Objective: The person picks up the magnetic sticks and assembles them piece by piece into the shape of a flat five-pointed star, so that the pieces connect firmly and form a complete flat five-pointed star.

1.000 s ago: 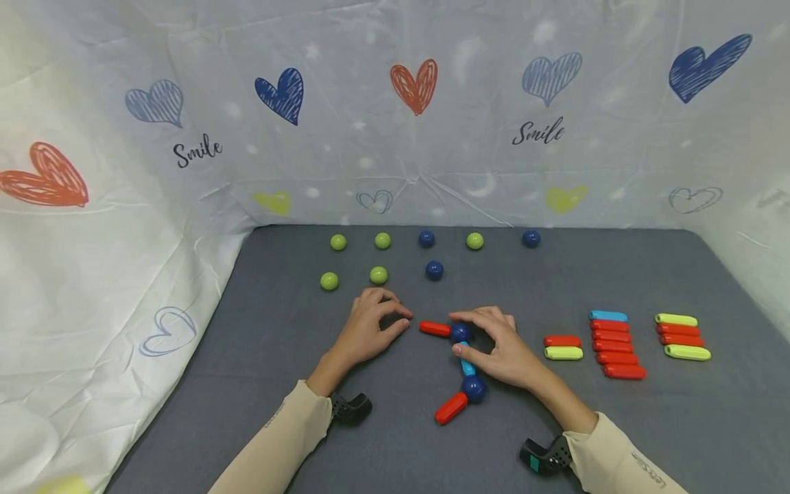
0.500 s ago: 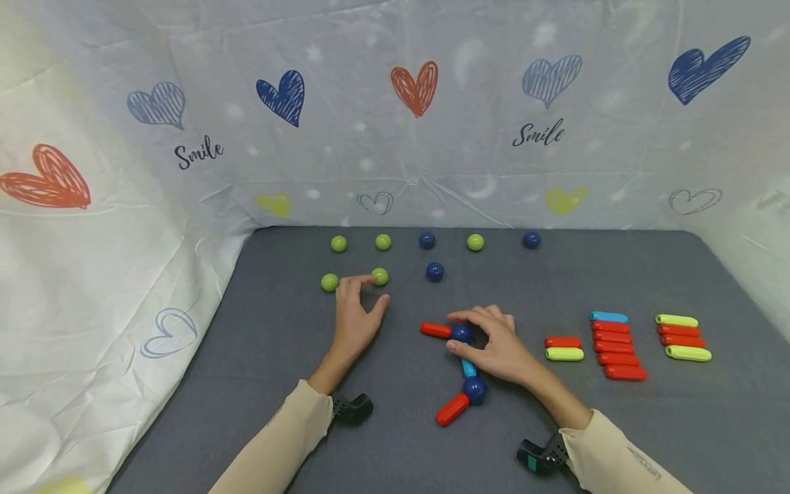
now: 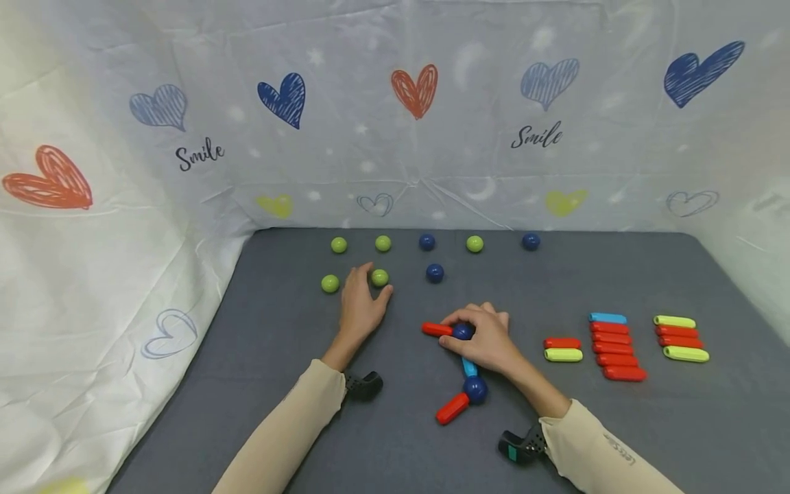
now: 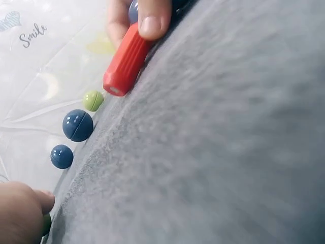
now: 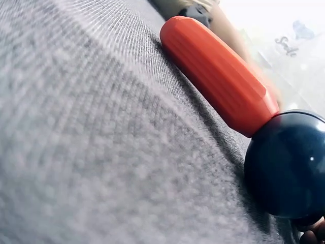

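My left hand [image 3: 361,305] reaches around a green ball [image 3: 379,277], index finger and thumb spread on either side; whether they touch it I cannot tell. In the left wrist view that ball is mostly hidden behind the fingers. A joined chain lies mid-table: a red stick [image 3: 432,329], a dark blue ball [image 3: 462,332], a light blue stick [image 3: 470,368], a second dark blue ball [image 3: 475,390] and another red stick [image 3: 452,408]. My right hand [image 3: 484,339] pinches the upper red stick next to its ball, with the thumb on the near side in the left wrist view.
More green and dark blue balls, such as a blue ball [image 3: 435,273] and a green ball [image 3: 330,283], stand in two rows at the back. To the right lie stacked sticks: a short pair [image 3: 563,355], a longer row [image 3: 614,348] and a third group [image 3: 681,342]. A white printed curtain [image 3: 345,151] borders the table.
My left hand has moved from beside the chain, left and back to the green ball. My right hand has shifted slightly left, closing its fingers on the upper red stick.
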Action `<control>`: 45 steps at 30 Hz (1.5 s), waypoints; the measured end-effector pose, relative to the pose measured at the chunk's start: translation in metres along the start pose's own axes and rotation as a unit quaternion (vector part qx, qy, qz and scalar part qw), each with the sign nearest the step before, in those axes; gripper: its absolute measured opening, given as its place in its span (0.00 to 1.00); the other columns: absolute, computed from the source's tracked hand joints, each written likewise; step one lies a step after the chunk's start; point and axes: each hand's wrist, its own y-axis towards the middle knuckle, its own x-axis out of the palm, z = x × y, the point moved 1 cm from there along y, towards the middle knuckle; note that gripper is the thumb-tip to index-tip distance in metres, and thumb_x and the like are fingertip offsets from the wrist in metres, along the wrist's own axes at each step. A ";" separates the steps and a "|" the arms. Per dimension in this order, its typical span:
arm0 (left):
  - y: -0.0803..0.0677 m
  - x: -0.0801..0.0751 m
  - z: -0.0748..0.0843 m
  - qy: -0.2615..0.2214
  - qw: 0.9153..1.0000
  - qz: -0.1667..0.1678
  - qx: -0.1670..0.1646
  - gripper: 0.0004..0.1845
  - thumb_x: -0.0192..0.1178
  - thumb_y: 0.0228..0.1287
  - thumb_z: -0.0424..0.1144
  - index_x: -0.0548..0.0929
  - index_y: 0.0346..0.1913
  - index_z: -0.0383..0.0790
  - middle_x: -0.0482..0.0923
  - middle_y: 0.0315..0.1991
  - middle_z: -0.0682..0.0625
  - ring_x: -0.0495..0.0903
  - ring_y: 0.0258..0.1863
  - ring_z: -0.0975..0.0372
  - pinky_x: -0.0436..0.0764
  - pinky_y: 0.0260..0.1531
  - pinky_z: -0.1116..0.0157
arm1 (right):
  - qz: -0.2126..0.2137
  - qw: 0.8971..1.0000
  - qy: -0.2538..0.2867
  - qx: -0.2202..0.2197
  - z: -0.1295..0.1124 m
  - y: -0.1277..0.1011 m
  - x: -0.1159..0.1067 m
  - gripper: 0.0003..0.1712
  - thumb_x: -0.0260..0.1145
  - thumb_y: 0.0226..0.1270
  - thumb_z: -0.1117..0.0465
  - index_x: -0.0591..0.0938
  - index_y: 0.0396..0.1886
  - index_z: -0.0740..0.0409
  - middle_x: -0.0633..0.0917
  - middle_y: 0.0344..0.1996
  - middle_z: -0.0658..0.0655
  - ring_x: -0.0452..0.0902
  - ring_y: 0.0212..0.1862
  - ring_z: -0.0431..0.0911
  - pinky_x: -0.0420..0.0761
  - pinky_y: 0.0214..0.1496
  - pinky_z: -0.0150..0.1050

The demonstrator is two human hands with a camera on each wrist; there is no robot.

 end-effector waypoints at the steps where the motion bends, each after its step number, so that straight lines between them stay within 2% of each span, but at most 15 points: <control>1: 0.001 0.001 0.000 0.007 1.000 -0.001 -0.001 0.30 0.65 0.69 0.41 0.72 0.69 0.34 0.71 0.70 0.35 0.58 0.78 0.40 0.55 0.77 0.42 | 0.002 1.000 0.004 -0.001 0.000 0.000 0.000 0.12 0.81 0.54 0.53 0.90 0.39 0.45 0.88 0.38 0.49 0.63 0.36 0.43 0.52 0.44 0.44; 4: 0.003 0.001 0.000 0.019 1.000 -0.007 0.007 0.25 0.67 0.68 0.42 0.78 0.63 0.35 0.73 0.69 0.35 0.59 0.78 0.40 0.55 0.77 0.42 | 0.012 1.000 0.014 -0.011 0.001 -0.001 0.000 0.11 0.81 0.54 0.54 0.91 0.39 0.45 0.88 0.37 0.49 0.64 0.36 0.42 0.52 0.44 0.44; 7: 0.001 0.000 0.000 0.034 0.999 -0.029 0.027 0.22 0.69 0.65 0.46 0.82 0.58 0.39 0.75 0.69 0.39 0.62 0.77 0.42 0.56 0.77 0.43 | 0.022 0.999 0.023 -0.015 0.002 -0.003 0.001 0.12 0.81 0.54 0.55 0.91 0.39 0.46 0.88 0.36 0.48 0.65 0.36 0.42 0.52 0.44 0.43; 10: -0.005 -0.001 0.001 0.040 0.995 -0.075 0.054 0.23 0.71 0.63 0.51 0.84 0.56 0.43 0.76 0.68 0.43 0.62 0.78 0.46 0.55 0.77 0.43 | 0.028 0.999 0.026 -0.016 0.004 -0.005 0.001 0.13 0.81 0.54 0.56 0.91 0.41 0.46 0.87 0.35 0.48 0.66 0.37 0.42 0.53 0.45 0.42; 14: -0.016 -0.003 0.006 0.032 0.984 -0.148 0.094 0.23 0.72 0.60 0.55 0.86 0.54 0.46 0.76 0.70 0.47 0.59 0.79 0.49 0.53 0.77 0.41 | 0.036 0.999 0.025 -0.021 0.004 -0.006 0.002 0.13 0.81 0.55 0.56 0.90 0.41 0.47 0.88 0.36 0.48 0.67 0.37 0.42 0.53 0.45 0.42; 19: -0.022 -0.005 0.012 0.030 0.973 -0.190 0.130 0.22 0.73 0.59 0.57 0.87 0.52 0.50 0.76 0.70 0.51 0.59 0.80 0.52 0.52 0.78 0.42 | 0.044 0.998 0.026 -0.026 0.003 -0.005 0.001 0.13 0.81 0.54 0.57 0.90 0.40 0.47 0.88 0.35 0.48 0.68 0.37 0.42 0.54 0.46 0.43; 26: -0.024 -0.007 0.014 0.021 0.965 -0.210 0.155 0.21 0.74 0.57 0.56 0.87 0.50 0.51 0.77 0.68 0.52 0.61 0.79 0.53 0.52 0.77 0.42 | 0.037 0.999 0.023 -0.025 0.002 -0.005 0.001 0.12 0.81 0.55 0.56 0.90 0.40 0.46 0.87 0.34 0.46 0.68 0.37 0.41 0.54 0.45 0.43; 45: -0.025 -0.003 0.014 0.029 0.964 -0.203 0.170 0.22 0.72 0.59 0.57 0.86 0.52 0.50 0.78 0.67 0.51 0.62 0.78 0.52 0.54 0.76 0.42 | 0.037 0.999 0.003 -0.021 0.004 -0.007 0.001 0.13 0.80 0.56 0.55 0.91 0.42 0.49 0.87 0.34 0.47 0.69 0.38 0.41 0.54 0.45 0.43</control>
